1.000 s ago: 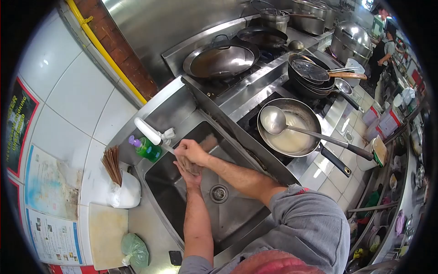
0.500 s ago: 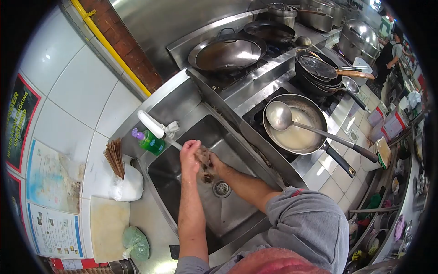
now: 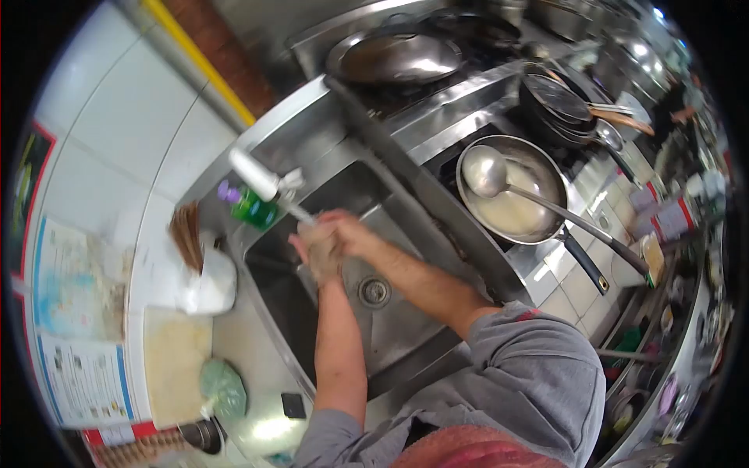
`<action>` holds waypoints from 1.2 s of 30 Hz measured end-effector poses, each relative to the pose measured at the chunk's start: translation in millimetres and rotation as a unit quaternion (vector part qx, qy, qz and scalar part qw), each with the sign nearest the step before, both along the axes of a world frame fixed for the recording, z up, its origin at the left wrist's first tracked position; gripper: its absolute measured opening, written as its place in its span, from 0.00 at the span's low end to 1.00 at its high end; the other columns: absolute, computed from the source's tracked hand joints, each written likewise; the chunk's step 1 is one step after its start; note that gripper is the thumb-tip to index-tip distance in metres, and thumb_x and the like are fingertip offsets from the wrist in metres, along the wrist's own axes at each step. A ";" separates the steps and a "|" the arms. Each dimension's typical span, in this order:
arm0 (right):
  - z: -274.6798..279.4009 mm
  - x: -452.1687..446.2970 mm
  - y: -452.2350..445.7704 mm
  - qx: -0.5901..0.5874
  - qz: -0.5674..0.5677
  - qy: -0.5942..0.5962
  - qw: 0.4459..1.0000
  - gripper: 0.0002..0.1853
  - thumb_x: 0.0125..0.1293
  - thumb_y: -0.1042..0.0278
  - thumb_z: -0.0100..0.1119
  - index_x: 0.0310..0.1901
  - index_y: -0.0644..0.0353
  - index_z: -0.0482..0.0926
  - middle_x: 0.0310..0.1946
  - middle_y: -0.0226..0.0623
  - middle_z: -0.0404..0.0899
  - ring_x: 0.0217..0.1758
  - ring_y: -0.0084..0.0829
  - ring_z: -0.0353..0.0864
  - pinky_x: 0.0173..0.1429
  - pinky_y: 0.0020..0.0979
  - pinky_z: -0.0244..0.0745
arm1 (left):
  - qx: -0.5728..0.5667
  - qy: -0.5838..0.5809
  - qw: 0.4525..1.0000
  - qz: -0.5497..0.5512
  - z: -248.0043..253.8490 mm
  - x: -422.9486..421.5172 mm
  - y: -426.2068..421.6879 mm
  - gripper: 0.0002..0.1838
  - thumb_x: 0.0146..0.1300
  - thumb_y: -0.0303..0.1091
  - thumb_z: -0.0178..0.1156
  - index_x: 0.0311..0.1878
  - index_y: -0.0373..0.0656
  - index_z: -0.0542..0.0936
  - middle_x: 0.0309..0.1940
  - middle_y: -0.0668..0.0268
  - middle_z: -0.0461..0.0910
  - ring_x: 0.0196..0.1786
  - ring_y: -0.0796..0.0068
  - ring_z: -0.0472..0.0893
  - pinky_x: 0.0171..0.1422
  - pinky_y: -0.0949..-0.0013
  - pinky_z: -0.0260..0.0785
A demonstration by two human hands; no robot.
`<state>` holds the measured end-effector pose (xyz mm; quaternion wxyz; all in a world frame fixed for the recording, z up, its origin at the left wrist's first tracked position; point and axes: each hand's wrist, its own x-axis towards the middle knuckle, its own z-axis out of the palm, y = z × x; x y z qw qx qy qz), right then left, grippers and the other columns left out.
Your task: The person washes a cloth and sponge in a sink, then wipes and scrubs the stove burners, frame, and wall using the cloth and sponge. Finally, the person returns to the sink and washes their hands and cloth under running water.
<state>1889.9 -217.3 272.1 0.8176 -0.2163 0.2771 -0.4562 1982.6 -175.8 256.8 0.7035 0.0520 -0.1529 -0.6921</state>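
Note:
Both hands are together under the white faucet [image 3: 254, 173], over the metal sink [image 3: 390, 327]. Water runs from the spout onto them. My left hand [image 3: 314, 248] is below, and some of its fingers point to the left. Across it, touching, lies my right hand [image 3: 348, 233]. A grey-brown patch [image 3: 324, 263] shows between the hands near the left wrist; I cannot make out what it is. The fingers are blurred and partly hidden. Beside the faucet is a green soap bottle [image 3: 253, 209] with a purple pump. The drain [image 3: 374, 292] lies below the hands.
A pan [image 3: 537, 209] holding pale liquid and a ladle [image 3: 485, 171] sits right of the sink. A wok [image 3: 394, 58] is behind. On the left are a white container [image 3: 209, 287], a cutting board [image 3: 178, 366], a green bag [image 3: 224, 388] and a dark flat object [image 3: 293, 405].
The hands have come back together under the faucet after being farther apart; the brown matter between them shows less. The camera view has shifted and blurred.

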 end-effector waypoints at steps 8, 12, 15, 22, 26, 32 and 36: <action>-8.0 -20.2 0.0 0.200 0.068 -0.083 0.974 0.25 0.68 0.44 0.41 0.49 0.58 0.74 0.48 0.48 0.75 0.54 0.38 0.74 0.61 0.38 0.66 | 0.226 -0.640 0.702 0.215 40.4 -30.6 0.3 0.19 0.49 0.44 0.69 0.38 0.40 0.78 0.42 0.60 0.78 0.43 0.69 0.77 0.43 0.67 0.70; 10.8 0.9 5.0 0.043 0.016 0.048 0.998 0.15 0.70 0.62 0.40 0.46 0.59 0.76 0.39 0.38 0.78 0.42 0.32 0.80 0.43 0.30 0.77 | 0.265 -0.638 0.645 0.327 17.2 -15.4 -10.6 0.26 0.49 0.47 0.68 0.47 0.41 0.75 0.46 0.59 0.76 0.49 0.68 0.74 0.53 0.64 0.67; 13.6 7.8 4.7 -0.220 0.042 0.269 0.937 0.13 0.68 0.59 0.44 0.44 0.57 0.75 0.36 0.33 0.79 0.39 0.33 0.80 0.45 0.32 0.74 | 0.234 -0.274 0.912 0.198 45.2 0.8 -5.5 0.32 0.53 0.43 0.65 0.58 0.41 0.67 0.49 0.61 0.74 0.52 0.66 0.74 0.58 0.62 0.66; 16.2 -37.6 -13.4 -0.006 0.276 -0.050 0.960 0.27 0.59 0.51 0.59 0.57 0.52 0.67 0.47 0.32 0.74 0.48 0.33 0.77 0.52 0.44 0.71 | 0.144 -0.312 0.933 0.107 68.5 -8.6 -12.8 0.21 0.50 0.30 0.66 0.48 0.41 0.73 0.41 0.63 0.77 0.41 0.73 0.78 0.42 0.71 0.73; 10.6 -34.8 -13.8 -0.087 0.309 0.061 0.945 0.25 0.52 0.65 0.64 0.53 0.56 0.71 0.47 0.36 0.77 0.50 0.35 0.77 0.50 0.45 0.74 | 0.141 -0.443 0.884 0.036 56.9 0.2 -17.0 0.10 0.49 0.26 0.65 0.35 0.41 0.77 0.30 0.67 0.78 0.31 0.76 0.78 0.35 0.71 0.71; -9.8 -9.2 -8.0 -0.151 0.314 0.307 0.885 0.21 0.47 0.69 0.63 0.47 0.56 0.74 0.36 0.36 0.79 0.45 0.37 0.79 0.44 0.46 0.73 | 0.156 -0.579 0.792 0.113 33.7 3.5 -25.4 0.09 0.46 0.28 0.66 0.29 0.39 0.76 0.27 0.65 0.78 0.30 0.75 0.77 0.35 0.70 0.70; -69.3 19.3 4.1 -0.394 0.046 0.457 0.796 0.25 0.49 0.66 0.62 0.51 0.58 0.70 0.36 0.44 0.79 0.47 0.47 0.78 0.47 0.45 0.73 | 0.205 -0.781 0.555 0.200 14.1 5.2 -31.1 0.14 0.47 0.34 0.66 0.34 0.37 0.76 0.28 0.62 0.80 0.33 0.66 0.78 0.41 0.65 0.71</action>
